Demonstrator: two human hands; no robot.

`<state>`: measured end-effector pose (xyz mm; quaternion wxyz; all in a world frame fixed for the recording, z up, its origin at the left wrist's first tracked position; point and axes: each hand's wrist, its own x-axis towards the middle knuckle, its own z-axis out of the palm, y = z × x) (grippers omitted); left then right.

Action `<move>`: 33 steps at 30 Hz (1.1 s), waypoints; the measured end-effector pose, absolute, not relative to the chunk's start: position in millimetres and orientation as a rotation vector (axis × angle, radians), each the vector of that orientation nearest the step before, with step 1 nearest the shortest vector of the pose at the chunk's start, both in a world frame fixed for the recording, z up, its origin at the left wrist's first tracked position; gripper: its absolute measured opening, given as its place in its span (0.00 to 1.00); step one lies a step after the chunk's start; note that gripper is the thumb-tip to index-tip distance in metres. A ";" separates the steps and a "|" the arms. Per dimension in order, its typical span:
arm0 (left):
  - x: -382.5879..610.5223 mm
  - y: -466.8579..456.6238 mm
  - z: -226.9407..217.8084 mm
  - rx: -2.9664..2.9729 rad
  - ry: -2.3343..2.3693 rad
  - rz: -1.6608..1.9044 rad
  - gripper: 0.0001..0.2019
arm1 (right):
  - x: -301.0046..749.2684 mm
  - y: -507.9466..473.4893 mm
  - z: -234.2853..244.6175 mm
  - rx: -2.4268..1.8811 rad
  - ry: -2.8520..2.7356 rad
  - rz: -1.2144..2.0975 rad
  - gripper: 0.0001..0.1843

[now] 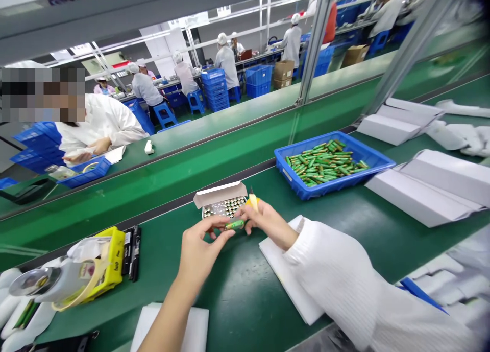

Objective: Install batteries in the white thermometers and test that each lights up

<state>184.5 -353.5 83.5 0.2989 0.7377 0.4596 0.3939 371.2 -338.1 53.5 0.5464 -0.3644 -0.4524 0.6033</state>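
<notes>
Between its thumb and fingers, my left hand (204, 244) pinches a small green battery (234, 225), tilted slightly from level. My right hand (266, 218) is beside the battery's right end, its fingers closed around a yellow, dark-tipped pointed tool (253, 201) whose exact kind I cannot make out. Whether the right fingertips also touch the battery cannot be told. Just behind both hands stands an open white carton (220, 193), with round metallic ends in rows showing in part of it. My fingers hide its front right corner.
A blue tray (306, 191) of loose green batteries (325, 163) stands at right. White foam sheets (283, 270) lie under my right sleeve. At left are a yellow basket (115, 260) and black markers (135, 252). A co-worker (103, 119) sits across the green divider.
</notes>
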 end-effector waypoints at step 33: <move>153.2 -288.1 54.1 2.530 1.548 0.709 0.08 | 418.1 -328.0 51.4 -1.445 -1.391 -0.065 0.12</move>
